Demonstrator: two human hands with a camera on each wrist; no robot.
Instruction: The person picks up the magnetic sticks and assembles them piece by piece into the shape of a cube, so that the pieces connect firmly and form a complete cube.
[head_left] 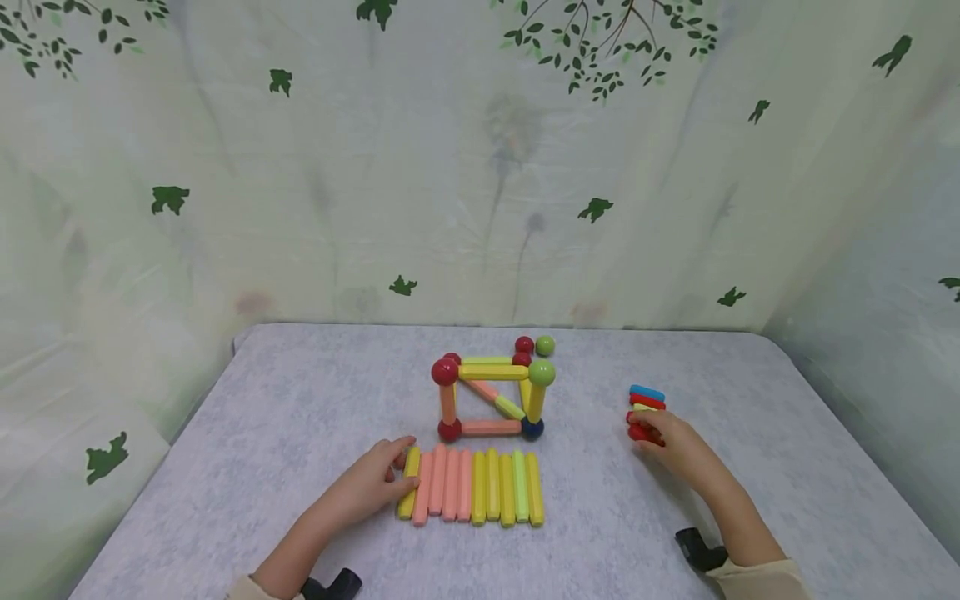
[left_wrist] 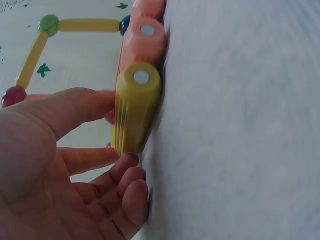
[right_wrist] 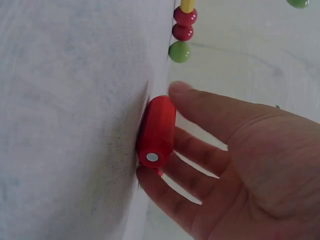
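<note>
My left hand is at the left end of a row of yellow and pink magnetic sticks. Its thumb and fingers hold the outermost yellow stick, whose near end shows a round metal disc. Over on the right, my right hand grips a short red stick, thumb by one end and fingers behind it. Beyond that hand lie other short sticks, among them a blue stick and a red stick; the hand partly covers this stack.
Behind the row stands a frame of sticks and balls, with red, green and dark blue balls at its corners. A loose red ball and green ball sit behind it. All rest on a grey cloth-covered table before a leaf-patterned curtain.
</note>
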